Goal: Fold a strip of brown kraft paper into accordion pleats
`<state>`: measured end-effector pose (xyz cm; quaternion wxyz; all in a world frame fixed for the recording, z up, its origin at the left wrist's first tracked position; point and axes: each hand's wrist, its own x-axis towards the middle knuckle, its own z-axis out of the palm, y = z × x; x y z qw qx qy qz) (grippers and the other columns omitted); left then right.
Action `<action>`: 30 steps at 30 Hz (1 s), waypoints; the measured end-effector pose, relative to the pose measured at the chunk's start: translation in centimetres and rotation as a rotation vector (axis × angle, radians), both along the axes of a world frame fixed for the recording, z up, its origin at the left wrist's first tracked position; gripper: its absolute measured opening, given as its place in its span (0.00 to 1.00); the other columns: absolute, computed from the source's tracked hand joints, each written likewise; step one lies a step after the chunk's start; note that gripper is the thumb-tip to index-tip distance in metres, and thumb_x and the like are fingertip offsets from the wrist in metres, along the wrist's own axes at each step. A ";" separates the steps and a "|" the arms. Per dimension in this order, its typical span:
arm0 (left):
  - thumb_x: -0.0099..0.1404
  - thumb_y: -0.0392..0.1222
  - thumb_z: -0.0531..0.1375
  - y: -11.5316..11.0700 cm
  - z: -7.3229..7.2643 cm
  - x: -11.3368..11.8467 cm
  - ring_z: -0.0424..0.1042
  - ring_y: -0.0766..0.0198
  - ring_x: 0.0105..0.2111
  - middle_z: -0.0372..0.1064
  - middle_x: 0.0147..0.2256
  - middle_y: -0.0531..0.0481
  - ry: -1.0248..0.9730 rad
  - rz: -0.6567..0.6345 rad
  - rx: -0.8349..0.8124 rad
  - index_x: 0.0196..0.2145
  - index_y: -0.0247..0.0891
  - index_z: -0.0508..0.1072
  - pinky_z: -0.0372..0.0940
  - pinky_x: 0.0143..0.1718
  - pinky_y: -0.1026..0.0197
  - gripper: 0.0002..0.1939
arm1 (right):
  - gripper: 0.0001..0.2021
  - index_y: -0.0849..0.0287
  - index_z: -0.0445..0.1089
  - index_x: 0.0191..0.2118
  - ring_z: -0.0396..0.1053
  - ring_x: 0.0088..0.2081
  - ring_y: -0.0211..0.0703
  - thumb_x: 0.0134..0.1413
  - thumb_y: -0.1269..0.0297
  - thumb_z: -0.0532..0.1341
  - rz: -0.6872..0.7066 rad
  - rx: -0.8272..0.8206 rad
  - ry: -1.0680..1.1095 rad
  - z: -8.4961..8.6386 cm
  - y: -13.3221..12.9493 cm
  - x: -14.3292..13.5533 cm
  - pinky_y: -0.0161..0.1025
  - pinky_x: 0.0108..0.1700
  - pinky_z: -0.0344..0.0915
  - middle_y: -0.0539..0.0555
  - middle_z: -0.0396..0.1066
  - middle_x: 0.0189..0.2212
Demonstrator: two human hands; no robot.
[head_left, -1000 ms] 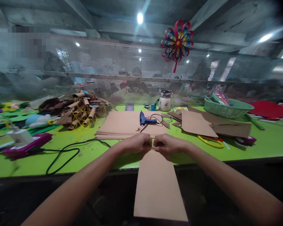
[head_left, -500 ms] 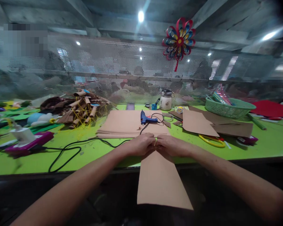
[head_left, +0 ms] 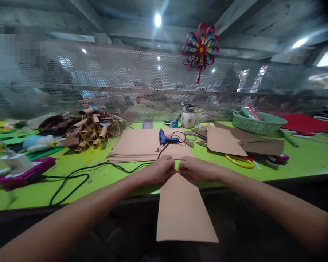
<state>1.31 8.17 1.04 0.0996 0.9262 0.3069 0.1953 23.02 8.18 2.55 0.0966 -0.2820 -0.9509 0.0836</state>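
A sheet of brown kraft paper point(head_left: 183, 214) hangs over the table's front edge, its far end gripped by both hands. My left hand point(head_left: 161, 169) is closed on the left side of that end, fingers curled. Closed on the right side is my right hand point(head_left: 194, 168), a small gap away from the left. Between them the paper's edge looks narrowly folded or rolled; the fingertips hide most of it. Just beyond the hands lies a stack of brown paper point(head_left: 136, 143), with a blue glue gun point(head_left: 168, 138) resting on top.
Black cable point(head_left: 83, 174) runs left towards a purple power strip point(head_left: 27, 173). Rolled brown paper pieces with yellow string point(head_left: 90, 127) are heaped at the back left. Right of the stack are cut paper point(head_left: 225, 141), yellow-handled scissors point(head_left: 239, 162) and a green basket point(head_left: 258, 123). A jar point(head_left: 188, 117) stands behind.
My hands have parted slightly, showing more of the paper's worked edge between them. The whole view has shifted a little; the glue gun and stack stay in place.
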 end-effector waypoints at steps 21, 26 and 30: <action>0.67 0.33 0.51 -2.5 1.8 0.1 0.60 0.57 0.36 0.63 0.33 0.45 0.385 -0.146 0.535 0.33 0.33 0.68 0.58 0.38 0.56 0.07 | 0.04 0.63 0.65 0.36 0.60 0.39 0.44 0.54 0.76 0.56 0.045 0.271 -0.111 -0.6 -1.7 2.2 0.38 0.38 0.59 0.57 0.64 0.36; 0.67 0.31 0.52 -2.8 1.9 -0.6 0.61 0.57 0.35 0.63 0.33 0.45 0.406 -0.124 0.515 0.35 0.33 0.69 0.59 0.37 0.57 0.06 | 0.04 0.63 0.65 0.37 0.58 0.41 0.46 0.59 0.74 0.55 0.023 0.355 -0.118 -1.2 -2.0 2.3 0.39 0.37 0.58 0.57 0.64 0.35; 0.67 0.31 0.51 -3.3 1.9 -0.8 0.62 0.59 0.36 0.63 0.34 0.45 0.376 -0.115 0.474 0.38 0.33 0.70 0.59 0.37 0.58 0.08 | 0.04 0.63 0.65 0.35 0.58 0.39 0.46 0.59 0.74 0.54 0.038 0.418 -0.172 -1.1 -2.4 2.0 0.39 0.36 0.57 0.57 0.64 0.34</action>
